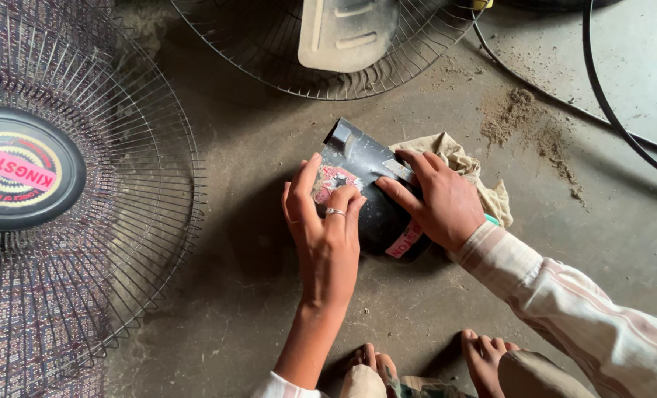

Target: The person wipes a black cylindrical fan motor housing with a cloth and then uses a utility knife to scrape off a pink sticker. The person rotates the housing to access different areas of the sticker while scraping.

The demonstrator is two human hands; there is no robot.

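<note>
Both hands clasp a black fan housing [373, 199] on the concrete floor [255, 295] — left hand [327, 236] (ringed) gripping its near side, right hand [439, 199] pressing atop, beige rag [461, 158] beneath.

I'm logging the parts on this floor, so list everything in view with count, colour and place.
fan motor housing: one, black with red and white stickers, centre, on the floor
rag: one, beige, under the right hand
fan guard with round badge: one, wire, left
fan guard with blade: one, wire with pale blade, top
cables: two, black, top right
concrete floor: grey, dusty
left hand: on the housing, ring on one finger
right hand: on the housing, striped sleeve
bare feet: two, bottom
</note>
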